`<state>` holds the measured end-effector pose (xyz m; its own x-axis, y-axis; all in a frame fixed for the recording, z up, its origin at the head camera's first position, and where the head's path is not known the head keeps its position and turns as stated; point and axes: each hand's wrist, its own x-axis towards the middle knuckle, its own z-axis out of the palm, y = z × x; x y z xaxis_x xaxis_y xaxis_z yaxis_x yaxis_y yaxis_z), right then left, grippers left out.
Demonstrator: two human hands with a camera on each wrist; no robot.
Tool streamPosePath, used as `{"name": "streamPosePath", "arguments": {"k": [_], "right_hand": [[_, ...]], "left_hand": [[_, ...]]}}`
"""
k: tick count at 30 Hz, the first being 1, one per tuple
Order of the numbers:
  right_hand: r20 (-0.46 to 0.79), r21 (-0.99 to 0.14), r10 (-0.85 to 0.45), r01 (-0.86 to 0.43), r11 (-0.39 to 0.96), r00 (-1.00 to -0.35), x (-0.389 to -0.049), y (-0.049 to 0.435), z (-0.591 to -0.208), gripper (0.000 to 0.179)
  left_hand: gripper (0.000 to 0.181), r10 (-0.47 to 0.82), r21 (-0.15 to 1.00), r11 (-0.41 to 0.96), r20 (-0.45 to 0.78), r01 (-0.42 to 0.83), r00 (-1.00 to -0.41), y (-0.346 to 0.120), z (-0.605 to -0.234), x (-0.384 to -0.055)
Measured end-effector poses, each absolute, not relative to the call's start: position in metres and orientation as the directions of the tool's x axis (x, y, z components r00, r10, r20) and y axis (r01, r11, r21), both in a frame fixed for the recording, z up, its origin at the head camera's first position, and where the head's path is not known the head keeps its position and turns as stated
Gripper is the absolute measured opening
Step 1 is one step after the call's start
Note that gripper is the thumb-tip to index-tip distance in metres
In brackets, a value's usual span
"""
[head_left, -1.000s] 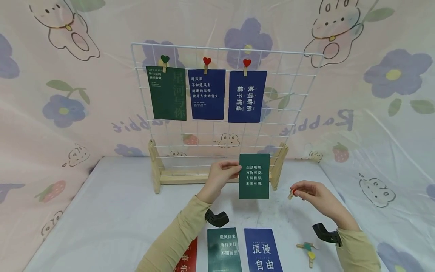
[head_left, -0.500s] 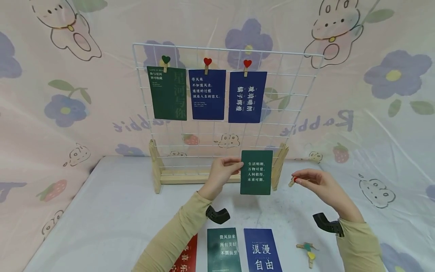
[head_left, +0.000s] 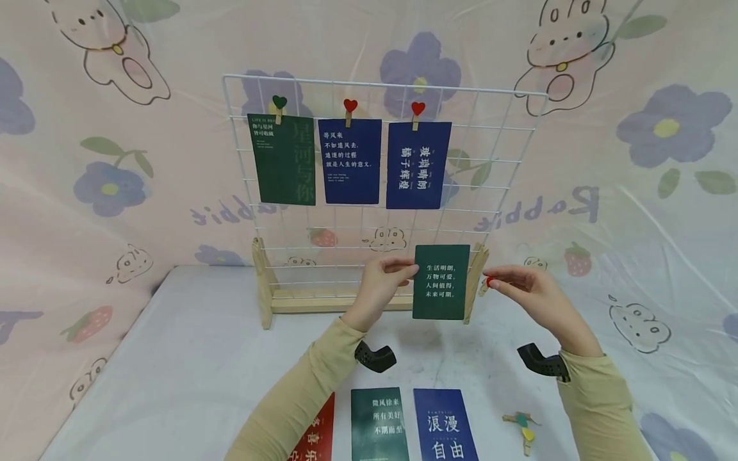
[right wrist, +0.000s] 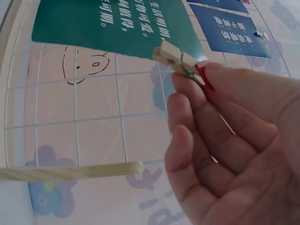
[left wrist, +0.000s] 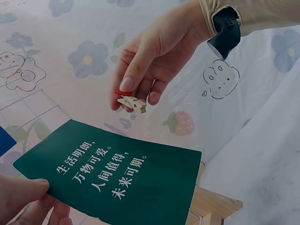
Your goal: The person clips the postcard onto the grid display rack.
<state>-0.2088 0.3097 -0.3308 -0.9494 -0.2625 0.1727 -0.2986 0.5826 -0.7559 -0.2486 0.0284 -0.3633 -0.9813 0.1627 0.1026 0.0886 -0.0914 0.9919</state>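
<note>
In the head view my left hand [head_left: 377, 288] pinches a green card [head_left: 441, 282] with white writing by its left edge, upright in front of the lower right of the wire grid. My right hand [head_left: 533, 294] holds a small wooden clothespin [right wrist: 176, 58] with a red top between thumb and fingertips, just right of the card and apart from it. On the white wire grid [head_left: 369, 82], a green card [head_left: 282, 166] and two blue cards [head_left: 350, 168] hang in a row. A green heart clothespin [head_left: 279, 105] and two red heart clothespins [head_left: 350, 109] hold them.
On the table [head_left: 190, 358] lie a red card [head_left: 319, 432], partly behind my left sleeve, a green card [head_left: 380, 426] and a blue card [head_left: 444, 426]. Loose clothespins [head_left: 524, 429] lie right of them. A wooden base [head_left: 311, 302] carries the grid.
Both hands have risen towards the grid. The green card has moved up and slightly right, while the right hand with its clothespin has come closer to the card.
</note>
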Motion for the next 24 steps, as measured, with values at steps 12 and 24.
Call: {"name": "streamPosePath", "arguments": {"k": [12, 24], "right_hand": [[0.21, -0.754, -0.26, -0.325, 0.571, -0.942, -0.219, 0.304, -0.319, 0.029], [0.256, -0.777, -0.246, -0.35, 0.523, -0.935, -0.223, 0.308, -0.308, 0.031]], "left_hand": [[0.014, 0.122, 0.98, -0.091, 0.186, 0.176, -0.975, 0.038, -0.342, -0.258], [0.015, 0.102, 0.964, -0.052, 0.265, 0.261, -0.959, 0.049, -0.324, -0.265]]}}
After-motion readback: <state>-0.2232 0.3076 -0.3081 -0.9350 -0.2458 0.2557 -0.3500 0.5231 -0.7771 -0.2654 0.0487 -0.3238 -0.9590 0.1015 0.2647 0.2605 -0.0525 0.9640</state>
